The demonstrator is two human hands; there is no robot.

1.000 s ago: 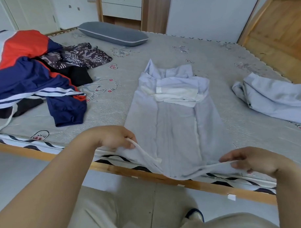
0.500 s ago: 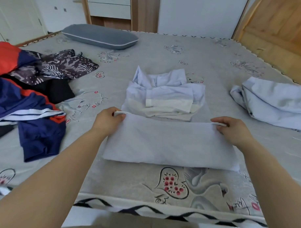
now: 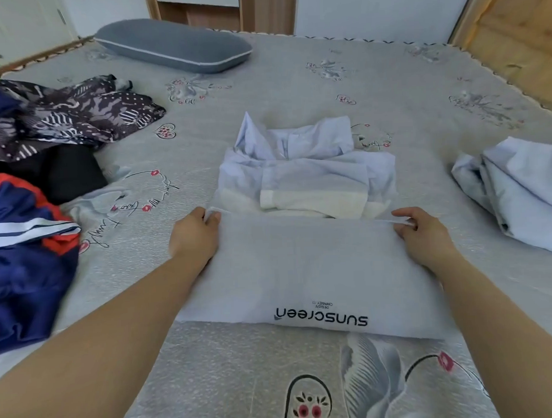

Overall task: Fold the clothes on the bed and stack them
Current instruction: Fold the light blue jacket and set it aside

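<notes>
The person stands at the near side of the bed point(image 3: 389, 89) and holds the pale blue garment point(image 3: 302, 270) by its folded-over hem, one hand at each end. The left hand point(image 3: 194, 239) pinches the hem corner between thumb and curled fingers point(image 3: 213, 218), and the right hand point(image 3: 421, 235) does the same at the other corner, where its fingers point(image 3: 405, 224) are closed on a thin edge of the cloth. The folded band lies directly between the two hands, with its long axis running across, from one set of fingers to the other, and the printed word "sunscreen" point(image 3: 321, 316) is on the side nearer to the person. Just beyond the fingers, away from the person, lies the upper part of the same garment, with the collar point(image 3: 294, 139) and the folded sleeves point(image 3: 315, 198), not yet covered. Both hands look equally near to it, so I judge the next fold should go straight forward, away from the person, over this part. To the right of the right fingers, well apart, is another pale blue piece point(image 3: 518, 194); to the left of the left fingers is a heap of unfolded clothes point(image 3: 33, 201)
</notes>
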